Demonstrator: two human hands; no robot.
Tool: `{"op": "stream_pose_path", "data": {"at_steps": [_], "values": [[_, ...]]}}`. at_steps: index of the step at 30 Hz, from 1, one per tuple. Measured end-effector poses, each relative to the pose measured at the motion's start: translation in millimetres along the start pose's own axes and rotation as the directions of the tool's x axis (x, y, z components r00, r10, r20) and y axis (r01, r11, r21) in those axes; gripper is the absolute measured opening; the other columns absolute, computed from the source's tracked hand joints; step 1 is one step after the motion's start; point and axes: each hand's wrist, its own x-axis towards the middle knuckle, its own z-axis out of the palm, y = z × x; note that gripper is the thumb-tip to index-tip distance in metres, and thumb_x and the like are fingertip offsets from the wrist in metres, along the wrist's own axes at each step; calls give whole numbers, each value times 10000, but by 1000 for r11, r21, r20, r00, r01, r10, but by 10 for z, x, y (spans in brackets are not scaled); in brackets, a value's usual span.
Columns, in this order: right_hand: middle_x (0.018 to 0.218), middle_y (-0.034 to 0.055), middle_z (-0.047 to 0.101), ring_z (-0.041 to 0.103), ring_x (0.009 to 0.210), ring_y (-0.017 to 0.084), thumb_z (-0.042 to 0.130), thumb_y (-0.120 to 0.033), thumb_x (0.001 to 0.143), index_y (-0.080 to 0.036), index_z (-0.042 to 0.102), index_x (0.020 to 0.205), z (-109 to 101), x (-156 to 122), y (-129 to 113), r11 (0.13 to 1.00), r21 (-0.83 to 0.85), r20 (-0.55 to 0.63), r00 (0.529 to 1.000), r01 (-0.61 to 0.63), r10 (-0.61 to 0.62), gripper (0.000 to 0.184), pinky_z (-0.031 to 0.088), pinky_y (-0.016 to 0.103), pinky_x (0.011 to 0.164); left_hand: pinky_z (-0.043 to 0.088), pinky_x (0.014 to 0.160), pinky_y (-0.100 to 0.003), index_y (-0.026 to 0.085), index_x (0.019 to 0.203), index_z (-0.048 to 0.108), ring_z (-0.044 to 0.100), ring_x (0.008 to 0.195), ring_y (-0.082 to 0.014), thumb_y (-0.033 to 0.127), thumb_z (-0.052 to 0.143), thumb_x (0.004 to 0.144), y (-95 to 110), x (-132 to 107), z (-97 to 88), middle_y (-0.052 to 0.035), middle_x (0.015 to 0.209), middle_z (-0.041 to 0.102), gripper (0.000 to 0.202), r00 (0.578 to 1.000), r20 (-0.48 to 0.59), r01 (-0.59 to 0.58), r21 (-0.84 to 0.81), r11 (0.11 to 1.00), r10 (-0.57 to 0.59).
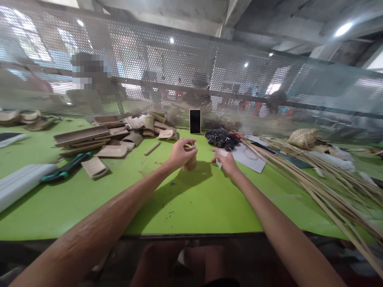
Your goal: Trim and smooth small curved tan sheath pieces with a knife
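My left hand (pixel 181 153) curls its fingers around the top of a short upright bamboo tube (pixel 190 164) standing on the green table (pixel 197 207). Something small and whitish shows between these fingers at the tube's rim; I cannot make out what it is. To the right, a little apart from the tube, my right hand (pixel 228 163) is closed on a white piece of paper or cloth (pixel 220 154). Behind the hands a phone (pixel 195 121) stands upright with a dark screen. A dark, bunched cloth item (pixel 220 138) lies just beyond my right hand.
Split bamboo pieces (pixel 112 150) are heaped at the left, near a green-and-black hand tool (pixel 66 167) and a white block (pixel 25 183). Long bamboo strips (pixel 302 171) and a woven bamboo ball (pixel 303 138) lie at the right. A perforated metal screen (pixel 167 67) stands behind.
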Motion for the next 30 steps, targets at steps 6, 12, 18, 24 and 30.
{"op": "stream_pose_path", "data": {"at_steps": [6, 12, 18, 24, 30], "values": [[663, -12, 659, 663, 589, 154, 627, -201, 677, -175, 695, 914, 89, -7, -18, 988, 157, 17, 1000, -3, 1, 249, 571, 320, 669, 510, 669, -263, 135, 1039, 731, 645, 832, -192, 267, 704, 670, -13, 49, 12, -90, 921, 723, 393, 931, -130, 263, -410, 873, -342], [712, 16, 676, 658, 553, 159, 657, -285, 756, -179, 687, 910, 380, -76, -209, 964, 263, 53, 998, -49, 36, 190, 580, 315, 554, 444, 529, -185, 141, 957, 692, 561, 683, -114, 237, 666, 665, -64, 99, 48, -36, 838, 644, 308, 858, -138, 318, -615, 722, -495], [690, -5, 653, 621, 531, 143, 691, -286, 715, -192, 655, 832, 552, 122, -473, 966, 246, 6, 997, 73, -77, 154, 552, 291, 514, 483, 477, -229, 147, 941, 639, 560, 625, -133, 251, 516, 811, -53, 65, 31, -55, 835, 608, 207, 866, -82, 431, -379, 819, -494], [797, 23, 594, 576, 628, 151, 580, -407, 859, -210, 622, 836, 644, 87, -473, 906, -36, -17, 906, 423, -423, 203, 509, 316, 603, 368, 379, -193, 141, 806, 628, 455, 471, -96, 262, 437, 872, -150, 100, 19, -5, 632, 504, 235, 910, -14, 404, -204, 892, -415], [872, 59, 580, 567, 823, 208, 506, -366, 895, -221, 577, 786, 480, 106, -312, 816, -332, -97, 843, 474, -529, 195, 485, 356, 768, 454, 437, -220, 107, 994, 669, 547, 557, -121, 470, 472, 926, -142, 87, 8, -52, 734, 573, 419, 964, 105, 249, -23, 968, -245]]}}
